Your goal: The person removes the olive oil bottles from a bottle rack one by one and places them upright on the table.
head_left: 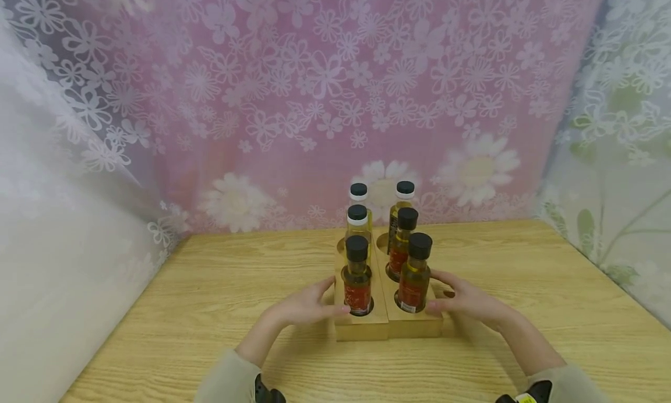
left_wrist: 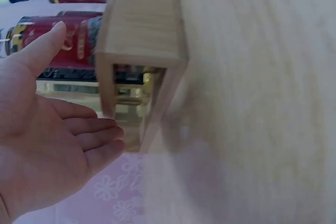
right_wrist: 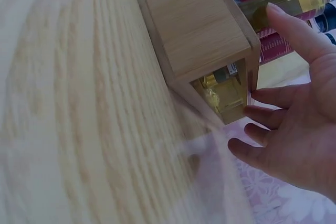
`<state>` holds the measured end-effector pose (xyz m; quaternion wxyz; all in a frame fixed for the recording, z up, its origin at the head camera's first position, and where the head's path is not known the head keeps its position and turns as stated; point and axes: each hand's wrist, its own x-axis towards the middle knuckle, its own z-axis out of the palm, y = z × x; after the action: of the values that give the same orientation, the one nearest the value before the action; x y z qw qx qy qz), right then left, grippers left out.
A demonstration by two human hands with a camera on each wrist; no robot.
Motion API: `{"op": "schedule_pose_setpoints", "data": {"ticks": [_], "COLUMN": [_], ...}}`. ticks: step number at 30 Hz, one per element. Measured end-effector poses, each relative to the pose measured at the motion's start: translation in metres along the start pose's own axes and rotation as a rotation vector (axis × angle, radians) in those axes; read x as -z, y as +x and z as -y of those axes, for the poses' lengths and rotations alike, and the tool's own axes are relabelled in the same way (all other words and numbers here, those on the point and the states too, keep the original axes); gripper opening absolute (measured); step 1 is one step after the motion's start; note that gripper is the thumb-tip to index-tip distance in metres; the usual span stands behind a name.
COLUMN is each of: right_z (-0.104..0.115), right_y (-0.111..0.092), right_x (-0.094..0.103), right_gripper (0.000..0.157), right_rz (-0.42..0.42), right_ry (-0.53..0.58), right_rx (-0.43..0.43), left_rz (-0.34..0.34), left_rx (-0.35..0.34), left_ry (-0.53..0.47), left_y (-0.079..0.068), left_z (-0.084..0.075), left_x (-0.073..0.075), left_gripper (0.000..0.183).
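Note:
Two wooden bottle racks stand side by side on the table, the left rack (head_left: 362,332) and the right rack (head_left: 416,329). A red-labelled oil bottle (head_left: 358,296) with a black cap sits upright at the front of the left one, two white-collared bottles behind it. Two more red-labelled bottles (head_left: 413,287) stand in the right rack, and a dark-labelled bottle (head_left: 401,211) at its back. My left hand (head_left: 304,306) is at the left rack's outer side, fingers extended, thumb near the front bottle. Mirroring it, my right hand (head_left: 472,301) has its fingertips right at the right rack's outer side.
The wood-grain table (head_left: 251,263) stretches out on both sides of the racks. A pink flowered curtain (head_left: 293,100) hangs behind, with pale cloth (head_left: 68,216) at the left and flowered cloth (head_left: 624,158) at the right.

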<state>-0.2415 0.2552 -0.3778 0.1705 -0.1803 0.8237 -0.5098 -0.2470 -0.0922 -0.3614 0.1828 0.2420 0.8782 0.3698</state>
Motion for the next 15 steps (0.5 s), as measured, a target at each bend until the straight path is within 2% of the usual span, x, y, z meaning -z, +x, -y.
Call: {"op": "schedule_pose_setpoints", "data": {"ticks": [4, 8, 12, 15], "right_z": [-0.004, -0.006, -0.003, -0.001], "right_y": [0.002, 0.003, -0.001, -0.003], "right_x": [-0.001, -0.004, -0.006, -0.006], "right_gripper": [0.076, 0.078, 0.091, 0.098], "right_rz": [0.000, 0.002, 0.004, 0.007], "right_ry": [0.080, 0.113, 0.086, 0.055], "right_rx": [0.036, 0.088, 0.064, 0.039], "left_rz": [-0.024, -0.110, -0.277, -0.408], "left_rx": [-0.030, -0.075, -0.102, -0.093], "left_ry": [0.047, 0.040, -0.009, -0.058], "left_y": [0.000, 0.004, 0.013, 0.022], "left_z": [-0.003, -0.004, -0.007, -0.011], "left_x": [0.016, 0.027, 0.034, 0.038], "left_gripper": [0.076, 0.058, 0.046, 0.042]}}
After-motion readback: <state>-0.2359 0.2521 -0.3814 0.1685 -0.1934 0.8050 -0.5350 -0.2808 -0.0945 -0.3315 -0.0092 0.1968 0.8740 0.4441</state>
